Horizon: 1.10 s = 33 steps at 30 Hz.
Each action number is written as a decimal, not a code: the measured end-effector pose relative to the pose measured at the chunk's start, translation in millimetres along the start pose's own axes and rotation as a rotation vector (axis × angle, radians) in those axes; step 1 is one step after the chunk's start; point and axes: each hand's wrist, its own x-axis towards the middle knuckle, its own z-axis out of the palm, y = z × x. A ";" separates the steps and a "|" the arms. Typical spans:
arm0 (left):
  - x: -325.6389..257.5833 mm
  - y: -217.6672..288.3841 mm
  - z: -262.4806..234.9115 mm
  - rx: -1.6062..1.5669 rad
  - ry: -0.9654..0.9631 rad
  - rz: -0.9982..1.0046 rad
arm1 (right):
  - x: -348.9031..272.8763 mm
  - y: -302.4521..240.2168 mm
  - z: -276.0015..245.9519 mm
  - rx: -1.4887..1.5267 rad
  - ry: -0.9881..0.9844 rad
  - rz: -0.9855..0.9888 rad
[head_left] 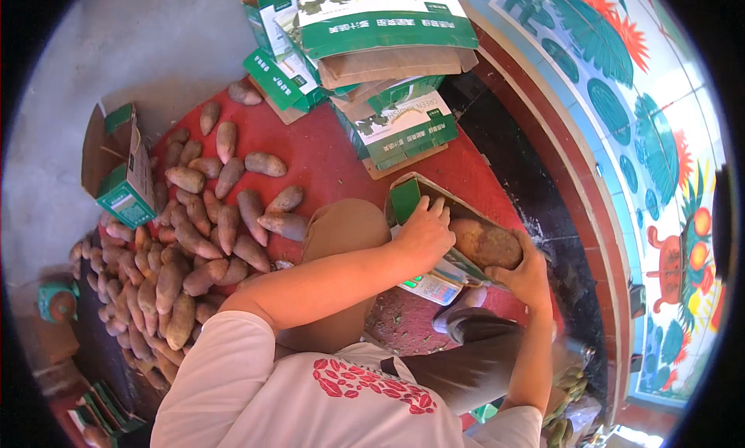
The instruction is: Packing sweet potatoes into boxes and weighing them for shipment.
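A green and white cardboard box stands open before me, tilted between my arms. Inside it lies a large brown root tuber, shaped like a sweet potato, with a paler end toward my left hand. My left hand is closed over the near wall of the box, fingers bent at the rim. Around the right end of the tuber curls my right hand, thumb on the near side; its other fingers are partly hidden. What lies beneath the tuber cannot be seen.
A big heap of brown tubers spreads over the red mat on my left. Another open box stands beyond it. Stacked boxes rise ahead. A painted tiled wall curves along the right.
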 end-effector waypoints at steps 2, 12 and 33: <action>0.6 2.4 4.7 -0.009 0.056 -0.019 | 1.4 0.5 -1.3 0.001 -0.023 0.001; 3.9 4.1 14.7 0.042 0.043 -0.072 | 15.6 0.5 8.4 -0.143 -0.071 0.010; 1.6 12.2 7.5 -0.034 -0.038 -0.041 | 112.6 97.3 104.7 -0.612 -0.899 -0.279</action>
